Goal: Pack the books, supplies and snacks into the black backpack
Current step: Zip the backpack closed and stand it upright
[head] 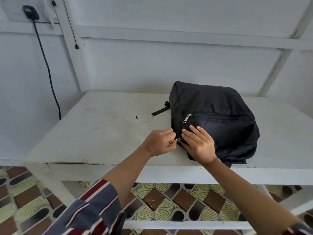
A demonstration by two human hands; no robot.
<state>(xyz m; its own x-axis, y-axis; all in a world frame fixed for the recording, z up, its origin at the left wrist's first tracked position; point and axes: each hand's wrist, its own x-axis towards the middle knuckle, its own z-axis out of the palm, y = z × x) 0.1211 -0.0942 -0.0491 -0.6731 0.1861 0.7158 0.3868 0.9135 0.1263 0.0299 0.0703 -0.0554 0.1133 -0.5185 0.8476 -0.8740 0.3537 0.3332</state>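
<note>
Carefully, with left hand (158, 143) pinching small silver metal zipper pull (176, 140) and right hand (199, 145) pressed flat on black fabric backpack (220, 107) just right of it, draw evenly to avoid snagging slack cloth.

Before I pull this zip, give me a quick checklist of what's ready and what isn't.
1. Grip: left hand pinches the zip pull at the bag's side: ok.
2. Bracing: right hand lies flat on the backpack: ok.
3. Support: backpack lies on the table, its near corner close to the front edge: ok.
4. Front pocket: pocket pull at the zip's end, looks closed: ok.
5. Main compartment open or closed: cannot tell.
6. Things to pack in sight: not ok, none visible.
</note>
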